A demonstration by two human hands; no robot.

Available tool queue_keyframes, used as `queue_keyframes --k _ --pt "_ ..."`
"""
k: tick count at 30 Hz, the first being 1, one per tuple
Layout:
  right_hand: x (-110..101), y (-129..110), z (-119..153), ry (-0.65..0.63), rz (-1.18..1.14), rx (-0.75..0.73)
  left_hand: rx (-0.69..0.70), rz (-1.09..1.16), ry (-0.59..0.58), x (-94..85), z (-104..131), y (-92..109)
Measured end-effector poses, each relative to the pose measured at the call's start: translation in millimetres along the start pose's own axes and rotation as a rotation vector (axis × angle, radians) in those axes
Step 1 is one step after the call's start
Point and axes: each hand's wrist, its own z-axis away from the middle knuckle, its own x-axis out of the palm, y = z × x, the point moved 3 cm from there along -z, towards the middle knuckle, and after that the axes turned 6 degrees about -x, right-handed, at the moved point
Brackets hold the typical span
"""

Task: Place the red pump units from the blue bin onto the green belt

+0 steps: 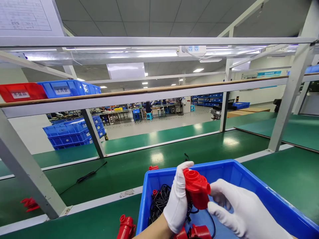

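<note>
My left hand (177, 199), in a white glove, holds a red plastic part (197, 189) upright above a blue bin (231, 169). To its right is my right hand (239, 209), also gloved, with thumb and fingers apart and the fingertips close to the part's side spout. Whether they touch it is hard to tell. Inside the bin lie coiled black cables (161, 200) and more red parts (200, 232). A black cable hangs below the held part.
Another red part (126, 227) lies left of the bin on the green surface (99, 215). A black cable (87, 176) and a red piece (30, 203) are farther left. Metal posts (93, 132) carry a shelf with red (22, 92) and blue bins (68, 89).
</note>
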Motion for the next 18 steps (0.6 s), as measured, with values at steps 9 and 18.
queue_keyframes --k 9,18 --pt "-5.4 1.4 -0.1 -0.066 -0.197 -0.006 0.957 -0.577 -0.007 -6.1 3.9 -0.8" --pt "-41.5 -8.5 6.4 -0.050 0.179 -0.669 0.889 -0.892 0.096 -1.1 9.2 6.4"
